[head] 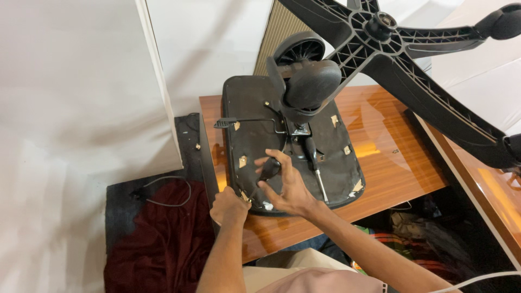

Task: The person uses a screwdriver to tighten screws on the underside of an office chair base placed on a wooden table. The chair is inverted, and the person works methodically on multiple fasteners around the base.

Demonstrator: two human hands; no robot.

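I see an office chair lying upside down on a glossy wooden desk [391,157], and I take its black seat underside [255,108] as my landmark. My right hand [287,187] rests over the near part of that underside, its fingers [271,160] curled around the dark handle of a screwdriver [267,172]; the tool slants down toward the near left corner of the seat. My left hand [229,206] sits at that same near left corner, fingers pressed together into a loose fist against the seat edge; whether they pinch something small there, I cannot tell. A second screwdriver [316,165] lies loose on the underside, just right of my right hand. Near the middle of the seat stands the metal mechanism [297,130], with a lever [244,121] running out to the left. The star base [401,49] with its caster wheel [312,81] juts up beyond the seat. Left of the seat, down on the floor, lies a dark red cloth [157,239].
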